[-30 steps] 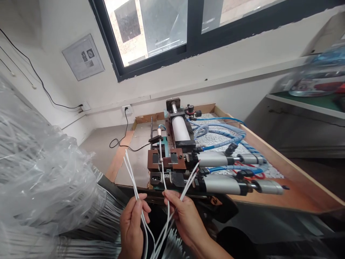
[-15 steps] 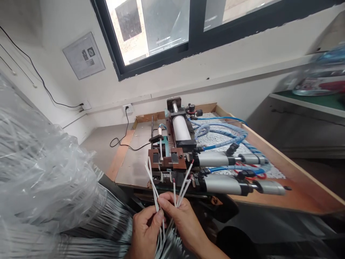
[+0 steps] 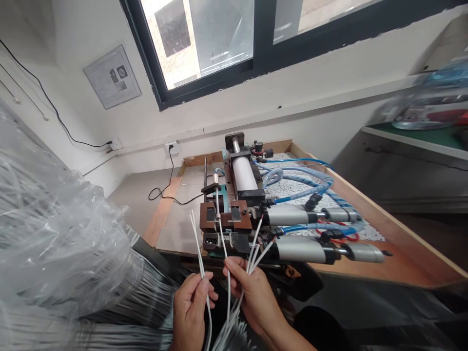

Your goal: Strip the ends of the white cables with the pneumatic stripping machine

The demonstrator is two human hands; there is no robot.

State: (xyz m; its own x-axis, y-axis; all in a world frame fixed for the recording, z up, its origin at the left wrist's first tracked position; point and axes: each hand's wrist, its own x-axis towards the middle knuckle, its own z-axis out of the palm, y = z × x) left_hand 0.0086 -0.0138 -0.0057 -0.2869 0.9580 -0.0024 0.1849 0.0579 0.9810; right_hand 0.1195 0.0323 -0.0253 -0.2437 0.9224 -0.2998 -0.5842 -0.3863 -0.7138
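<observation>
My left hand (image 3: 192, 304) pinches a couple of thin white cables (image 3: 197, 243), which stand upright between thumb and fingers left of the machine. Between thumb and forefinger, my right hand (image 3: 256, 297) grips a single white cable (image 3: 224, 242); its tip reaches the brown jaw blocks (image 3: 239, 222) of a pneumatic machine (image 3: 245, 173). Several other white cables (image 3: 260, 254) with reddish tips fan out from the same hand, to the right. Below both hands hang the cables' lower lengths in a loose bunch (image 3: 228, 336).
Plastic-wrapped bundles of grey cables (image 3: 146, 292) lie on the left. The machine sits in a wooden-edged tray (image 3: 398, 239), with silver cylinders (image 3: 303, 249) and blue air hoses (image 3: 325, 185) on its right. Behind are a wall and window (image 3: 215, 39); a green shelf (image 3: 435, 139) stands right.
My hands have moved apart. The left went left with its cables, while the right now has one cable separated and raised to the jaw blocks.
</observation>
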